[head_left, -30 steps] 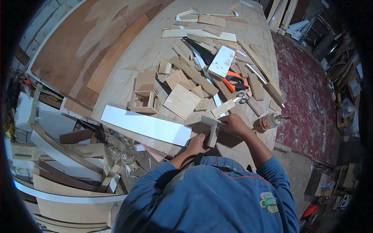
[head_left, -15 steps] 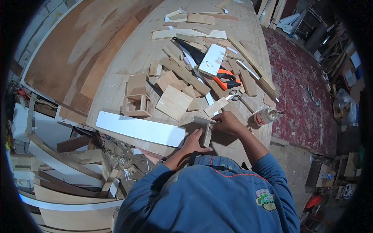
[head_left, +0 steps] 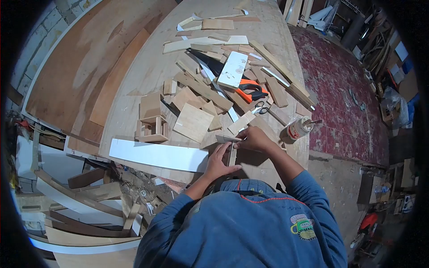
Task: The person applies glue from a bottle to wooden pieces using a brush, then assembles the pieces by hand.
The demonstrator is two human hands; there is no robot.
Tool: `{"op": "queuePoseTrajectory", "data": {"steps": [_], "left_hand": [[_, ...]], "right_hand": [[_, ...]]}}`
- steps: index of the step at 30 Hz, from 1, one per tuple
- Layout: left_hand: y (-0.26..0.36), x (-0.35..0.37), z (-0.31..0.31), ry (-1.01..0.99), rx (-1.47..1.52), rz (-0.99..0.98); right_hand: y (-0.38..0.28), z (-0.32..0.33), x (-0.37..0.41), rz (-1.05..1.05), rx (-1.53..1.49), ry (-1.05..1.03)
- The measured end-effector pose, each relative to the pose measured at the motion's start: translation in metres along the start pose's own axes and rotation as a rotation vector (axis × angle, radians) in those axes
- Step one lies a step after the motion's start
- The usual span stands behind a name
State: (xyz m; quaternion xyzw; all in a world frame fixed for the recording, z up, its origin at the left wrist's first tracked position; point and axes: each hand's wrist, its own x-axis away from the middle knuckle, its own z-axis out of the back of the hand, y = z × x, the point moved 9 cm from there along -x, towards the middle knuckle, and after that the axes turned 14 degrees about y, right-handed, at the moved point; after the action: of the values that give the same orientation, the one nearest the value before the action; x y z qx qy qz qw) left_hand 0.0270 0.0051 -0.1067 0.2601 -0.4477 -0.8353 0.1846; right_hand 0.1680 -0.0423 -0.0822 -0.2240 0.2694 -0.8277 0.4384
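Close to my body, two small thin boards meet at an angle: a crosswise wooden board (head_left: 227, 139) and an upright wooden board (head_left: 233, 157). My left hand (head_left: 219, 164) is around the upright board from the left, fingers against its face and thumb reaching across its near end. Where the boards join, my right hand (head_left: 254, 138) pinches from the right; its fingertips are partly hidden. A long white board (head_left: 158, 154) lies just left of my left hand. Behind the hands are a square wooden piece (head_left: 193, 122) and a small wooden box frame (head_left: 152, 128).
A glue jar with a brush (head_left: 297, 130) stands right of my right hand. Farther back lie scissors (head_left: 261, 107), an orange-handled saw (head_left: 251, 90), a white block (head_left: 233, 69) and many wood offcuts. The workbench edge runs along the right, beside a red floor (head_left: 326, 98).
The view has shifted slightly, moving the bench items left in the picture. My left fingers have moved up nearer the boards' joint, and my right hand stays at the joint.
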Motion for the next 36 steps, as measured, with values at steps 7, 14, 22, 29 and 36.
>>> {"op": "queuePoseTrajectory", "data": {"steps": [7, 14, 22, 29, 36], "left_hand": [[-0.011, 0.007, -0.002, -0.019, 0.057, 0.076], [-0.027, 0.021, -0.013, -0.130, -0.263, -0.029], [-0.048, 0.025, -0.027, -0.187, -0.428, -0.036], [-0.039, 0.020, -0.024, -0.142, -0.359, -0.047], [-0.029, 0.019, -0.025, -0.086, -0.430, -0.185]], "right_hand": [[0.005, -0.002, -0.001, 0.001, 0.048, 0.001], [0.003, 0.000, 0.000, 0.021, 0.028, 0.032], [0.000, 0.002, 0.009, -0.011, 0.214, 0.013], [0.000, 0.036, 0.034, 0.086, 0.329, 0.045], [0.010, 0.029, 0.042, 0.060, 0.334, 0.039]]}}
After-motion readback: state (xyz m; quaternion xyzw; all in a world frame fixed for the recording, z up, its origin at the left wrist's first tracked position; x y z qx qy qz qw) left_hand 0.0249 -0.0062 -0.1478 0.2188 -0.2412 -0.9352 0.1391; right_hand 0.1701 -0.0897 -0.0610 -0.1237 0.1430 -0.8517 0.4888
